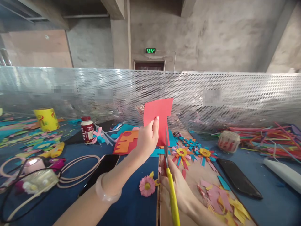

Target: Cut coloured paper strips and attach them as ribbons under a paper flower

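Red paper (pixel 156 110) is held up ahead of me, pinched in my left hand (pixel 148 137), thumb pressed on its near face; the fingers behind it are hidden. My right hand (pixel 182 185) is wrapped round the yellow-handled scissors (pixel 173 197), though I cannot tell how each finger sits. Their blades point away from me at the sheet's lower right side, below a step in that edge. For a clean cut, I'd hold the sheet taut, thumb clear of the blade line, and turn the paper rather than my wrist. Nearer lies a pink paper flower (pixel 147 186); right, a black phone (pixel 238 178).
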Demonstrator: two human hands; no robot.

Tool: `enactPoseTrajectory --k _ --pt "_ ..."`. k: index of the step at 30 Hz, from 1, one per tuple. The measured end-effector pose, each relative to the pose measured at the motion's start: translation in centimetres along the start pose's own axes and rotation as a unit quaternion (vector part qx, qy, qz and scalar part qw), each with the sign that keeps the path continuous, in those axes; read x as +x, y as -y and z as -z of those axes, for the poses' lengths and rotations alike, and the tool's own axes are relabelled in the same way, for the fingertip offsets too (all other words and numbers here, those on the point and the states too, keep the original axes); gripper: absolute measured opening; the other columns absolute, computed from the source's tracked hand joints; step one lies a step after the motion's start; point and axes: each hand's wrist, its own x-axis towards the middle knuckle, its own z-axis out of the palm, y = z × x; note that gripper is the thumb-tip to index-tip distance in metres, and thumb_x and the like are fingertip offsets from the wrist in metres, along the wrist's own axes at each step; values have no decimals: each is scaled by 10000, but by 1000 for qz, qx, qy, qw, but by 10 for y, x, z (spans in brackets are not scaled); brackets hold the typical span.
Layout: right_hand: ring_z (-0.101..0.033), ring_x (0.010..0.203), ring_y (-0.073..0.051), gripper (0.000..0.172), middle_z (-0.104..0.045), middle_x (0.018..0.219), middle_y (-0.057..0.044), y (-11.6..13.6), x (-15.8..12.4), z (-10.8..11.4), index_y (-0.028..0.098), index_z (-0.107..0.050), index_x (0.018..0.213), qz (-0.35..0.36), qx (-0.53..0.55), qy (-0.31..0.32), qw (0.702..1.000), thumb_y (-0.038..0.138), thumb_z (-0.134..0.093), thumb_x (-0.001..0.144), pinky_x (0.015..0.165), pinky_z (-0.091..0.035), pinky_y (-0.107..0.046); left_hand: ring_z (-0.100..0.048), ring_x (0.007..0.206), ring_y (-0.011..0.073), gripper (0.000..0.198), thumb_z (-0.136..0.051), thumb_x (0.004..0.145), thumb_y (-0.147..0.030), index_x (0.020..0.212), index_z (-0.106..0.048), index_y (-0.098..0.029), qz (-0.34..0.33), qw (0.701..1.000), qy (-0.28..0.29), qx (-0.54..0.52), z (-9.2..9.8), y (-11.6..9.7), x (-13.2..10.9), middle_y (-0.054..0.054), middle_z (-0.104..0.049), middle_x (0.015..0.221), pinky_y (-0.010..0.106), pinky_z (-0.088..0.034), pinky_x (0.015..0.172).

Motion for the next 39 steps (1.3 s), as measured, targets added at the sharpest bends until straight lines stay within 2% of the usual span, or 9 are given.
enactPoseTrajectory --k 6,14,18,22,33,39 --pt "-370 629 -97 138 -386 732 27 -4 3 -2 179 -402 819 18 -5 -30 999 225 -445 696 580 -359 -230 -227 383 74 421 -335 946 -242 530 -282 -211 -10 1000 -6 0 -1 -1 0 -85 -211 453 243 -207 406" --pt "-477 541 -97 64 -397 655 49 -4 2 -1 189 -381 758 -6 -36 -26 999 208 -417 709 512 -387 -227 -299 377 88 398 -326 955 -249 642 -556 -164 -26 998 -17 51 0 2 -2 -72 -298 430 244 -254 417" --pt "-479 457 -95 76 -389 570 74 -1 1 -5 199 -357 740 -25 -11 -31 999 207 -414 691 437 -368 -207 -311 372 95 398 -314 959 -264 737 -620 -142 -24 998 -14 65 1 1 -2 -64 -338 423 248 -260 419" --pt "-472 412 -92 87 -409 487 85 2 1 -9 201 -351 715 -33 -12 -48 998 192 -422 666 407 -355 -189 -323 378 95 407 -307 961 -285 747 -622 -142 -16 998 -13 62 2 -2 -1 -57 -372 428 249 -274 431" --pt "-455 315 -106 50 -405 373 97 -1 0 -14 213 -355 680 -40 -13 -80 996 206 -401 665 374 -358 -205 -273 367 91 386 -325 955 -269 692 -585 -158 -25 998 -12 50 0 0 -2 -80 -267 418 248 -236 405" --pt "-426 290 -99 74 -407 361 96 -1 0 -15 218 -336 675 -51 -3 -85 995 218 -409 667 353 -327 -198 -273 368 87 405 -315 958 -285 650 -550 -168 -20 999 -12 46 0 1 -1 -74 -288 422 248 -237 408"
